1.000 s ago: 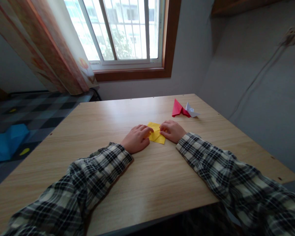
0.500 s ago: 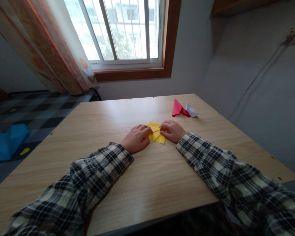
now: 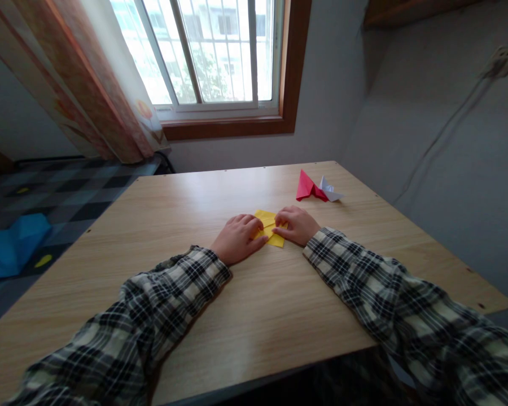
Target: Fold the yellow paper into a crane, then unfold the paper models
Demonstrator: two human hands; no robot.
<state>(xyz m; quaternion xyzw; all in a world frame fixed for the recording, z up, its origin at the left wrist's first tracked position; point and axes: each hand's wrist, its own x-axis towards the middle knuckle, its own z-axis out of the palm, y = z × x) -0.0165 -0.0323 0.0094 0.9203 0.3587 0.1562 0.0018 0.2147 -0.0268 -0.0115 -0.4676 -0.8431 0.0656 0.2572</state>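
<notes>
A small folded sheet of yellow origami paper (image 3: 275, 239) lies flat on the wooden table (image 3: 262, 299), with crease lines and layered flaps showing. My left hand (image 3: 241, 238) rests on its left side, fingers curled and the thumb stretched over the near part of the paper. At the right edge, my right hand (image 3: 297, 224) has bent fingers and a thumb pressing on the paper's flaps. Both hands partly cover the sheet, so its full outline is hidden.
Behind my right hand stand a red folded paper piece (image 3: 307, 186) and a white folded paper piece (image 3: 331, 190), side by side. A large blue folded paper (image 3: 14, 242) lies on the checked cloth (image 3: 80, 175) left of the table. A wall borders the right side.
My left hand has shifted slightly right, its thumb now reaching further over the yellow paper. My right thumb has also moved a little left onto the paper.
</notes>
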